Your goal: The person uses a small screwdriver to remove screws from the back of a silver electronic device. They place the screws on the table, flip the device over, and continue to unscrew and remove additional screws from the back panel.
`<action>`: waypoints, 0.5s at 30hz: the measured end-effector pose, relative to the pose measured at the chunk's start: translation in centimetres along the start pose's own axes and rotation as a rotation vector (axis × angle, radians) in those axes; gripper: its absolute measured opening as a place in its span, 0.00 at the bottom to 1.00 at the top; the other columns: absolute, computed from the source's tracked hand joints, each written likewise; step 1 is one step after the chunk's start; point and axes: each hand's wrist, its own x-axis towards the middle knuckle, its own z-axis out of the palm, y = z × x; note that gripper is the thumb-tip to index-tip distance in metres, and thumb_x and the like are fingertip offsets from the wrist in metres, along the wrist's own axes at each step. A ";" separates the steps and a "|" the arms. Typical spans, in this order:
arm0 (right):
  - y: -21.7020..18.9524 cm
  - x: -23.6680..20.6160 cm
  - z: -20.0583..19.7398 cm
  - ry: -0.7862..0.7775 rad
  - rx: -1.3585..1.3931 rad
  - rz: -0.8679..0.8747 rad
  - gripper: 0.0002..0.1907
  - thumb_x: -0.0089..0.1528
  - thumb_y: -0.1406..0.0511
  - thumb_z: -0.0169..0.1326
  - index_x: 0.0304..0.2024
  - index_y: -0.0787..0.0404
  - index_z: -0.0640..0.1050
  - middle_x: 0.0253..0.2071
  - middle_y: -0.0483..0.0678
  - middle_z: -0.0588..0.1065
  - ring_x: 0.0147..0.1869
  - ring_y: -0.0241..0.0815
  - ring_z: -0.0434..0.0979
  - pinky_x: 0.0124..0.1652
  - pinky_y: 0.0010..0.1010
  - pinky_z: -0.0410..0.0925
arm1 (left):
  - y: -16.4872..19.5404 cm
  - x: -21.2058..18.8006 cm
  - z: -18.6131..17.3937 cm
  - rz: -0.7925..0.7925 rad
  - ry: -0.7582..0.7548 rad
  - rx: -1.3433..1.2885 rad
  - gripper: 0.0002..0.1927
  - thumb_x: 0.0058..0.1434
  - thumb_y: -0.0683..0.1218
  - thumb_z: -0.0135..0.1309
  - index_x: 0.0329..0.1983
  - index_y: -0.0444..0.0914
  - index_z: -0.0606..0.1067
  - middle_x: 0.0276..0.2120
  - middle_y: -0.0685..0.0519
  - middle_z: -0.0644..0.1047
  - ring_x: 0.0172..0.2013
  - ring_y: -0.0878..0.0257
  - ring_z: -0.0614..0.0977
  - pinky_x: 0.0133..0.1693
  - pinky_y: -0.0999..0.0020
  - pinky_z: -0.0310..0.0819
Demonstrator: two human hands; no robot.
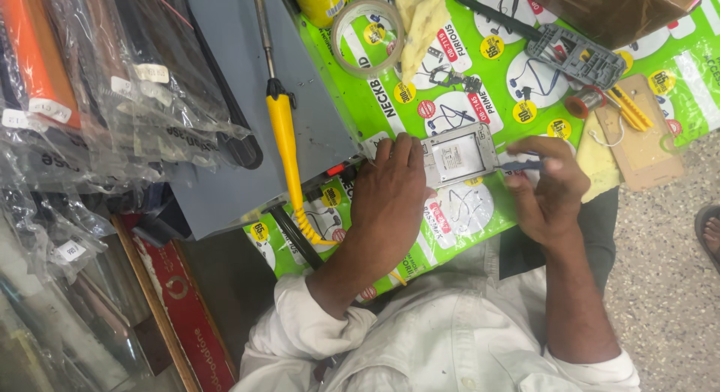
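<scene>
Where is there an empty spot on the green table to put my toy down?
Bare green mat lies between the tape roll and the grey phone frame. It is crowded by the left hand, open phone and right hand.

— What covers the desk (457,234)?
— A bright green printed sheet, spread right to the near edge.
— What lies on it?
— An opened phone body (459,153) sits near the near edge, about the middle. Toward the far edge there is a roll of clear tape (367,33), with a yellow cloth (420,24) just beside it. A grey phone frame (576,56) lies further to the right.
— And at the right edge?
— A tan flat board (643,141), with a yellow-handled tool (628,107) on it.
— The left side?
— A grey box (247,99) with a yellow soldering iron (283,137) lying across it.
</scene>
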 end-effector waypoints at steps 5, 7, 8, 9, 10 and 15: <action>0.1 -0.5 0.4 0.159 0.067 0.076 0.31 0.75 0.80 0.49 0.69 0.48 0.53 0.52 0.61 0.72 0.51 0.47 0.80 0.52 0.37 0.79 | -0.1 -0.2 0.1 0.007 0.028 0.019 0.29 0.51 0.48 0.66 0.53 0.31 0.72 0.46 0.48 0.72 0.51 0.52 0.74 0.45 0.56 0.73; -0.3 -0.5 0.4 0.166 0.015 0.060 0.32 0.75 0.80 0.48 0.69 0.47 0.52 0.51 0.61 0.72 0.50 0.48 0.80 0.52 0.39 0.78 | -0.2 -0.3 0.1 0.009 0.025 0.023 0.29 0.52 0.48 0.66 0.53 0.30 0.72 0.46 0.48 0.72 0.51 0.52 0.74 0.45 0.56 0.73; -0.5 -0.4 0.3 0.169 -0.010 0.050 0.32 0.75 0.80 0.47 0.69 0.46 0.51 0.50 0.61 0.71 0.49 0.48 0.79 0.51 0.39 0.77 | -0.2 -0.3 0.1 0.006 0.024 0.020 0.29 0.52 0.48 0.66 0.53 0.30 0.72 0.46 0.48 0.72 0.51 0.52 0.74 0.45 0.56 0.73; -0.9 -0.2 0.3 0.210 0.037 0.091 0.30 0.76 0.79 0.47 0.69 0.47 0.51 0.51 0.58 0.72 0.48 0.45 0.77 0.51 0.36 0.77 | -0.2 -0.3 0.1 0.005 0.023 0.018 0.28 0.53 0.48 0.66 0.53 0.30 0.72 0.46 0.48 0.72 0.51 0.52 0.74 0.45 0.56 0.73; -1.4 0.0 0.2 0.250 0.085 0.134 0.28 0.77 0.77 0.48 0.69 0.48 0.52 0.51 0.55 0.72 0.46 0.42 0.76 0.51 0.33 0.77 | -0.2 -0.4 0.1 0.013 0.041 0.018 0.29 0.52 0.47 0.66 0.54 0.30 0.71 0.46 0.47 0.72 0.51 0.52 0.74 0.45 0.56 0.73; -3.4 2.0 -1.4 0.013 -0.209 0.349 0.10 0.73 0.74 0.54 0.56 0.61 0.72 0.46 0.54 0.64 0.41 0.42 0.68 0.42 0.29 0.68 | -0.5 -0.4 0.0 0.022 0.067 0.018 0.29 0.51 0.46 0.65 0.54 0.29 0.71 0.46 0.46 0.72 0.51 0.51 0.74 0.45 0.55 0.73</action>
